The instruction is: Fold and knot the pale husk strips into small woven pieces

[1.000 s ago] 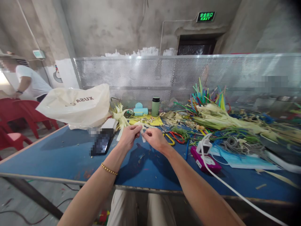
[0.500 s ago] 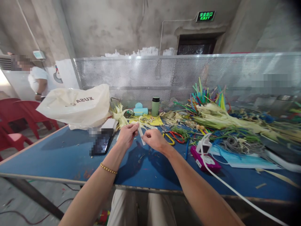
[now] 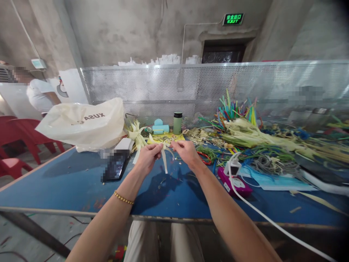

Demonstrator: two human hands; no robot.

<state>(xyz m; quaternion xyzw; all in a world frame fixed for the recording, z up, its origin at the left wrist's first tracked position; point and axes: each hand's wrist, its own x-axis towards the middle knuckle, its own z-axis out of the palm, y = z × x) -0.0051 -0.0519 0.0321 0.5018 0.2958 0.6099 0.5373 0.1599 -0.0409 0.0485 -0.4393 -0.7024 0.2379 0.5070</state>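
Over the blue table (image 3: 81, 178), my left hand (image 3: 148, 156) is closed, its thumb and finger pinching pale plant-fibre strips that look like corn husk. One husk strip (image 3: 165, 162) hangs down from the pinch. My right hand (image 3: 187, 152) is closed too, fingertips together on a thin pale strand at about the same height; the strand's far end is hard to make out. Just behind my left hand lies a bundle of pale husks (image 3: 137, 134). Beyond the hands is a yellow sheet (image 3: 178, 137) scattered with scraps.
Left stand a large plastic bag (image 3: 87, 122) and a phone (image 3: 116, 165). A green bottle (image 3: 177, 123) is at the back. On the right lie a magenta box (image 3: 235, 182) with a white cable, husks (image 3: 245, 134), tangled cords (image 3: 269, 163) and a face mask (image 3: 283, 181). A person (image 3: 40, 92) stands far left.
My right hand has moved right and up, away from the hanging strip, and the hands are farther apart. My left hand keeps its pinch. The view has shifted slightly right.
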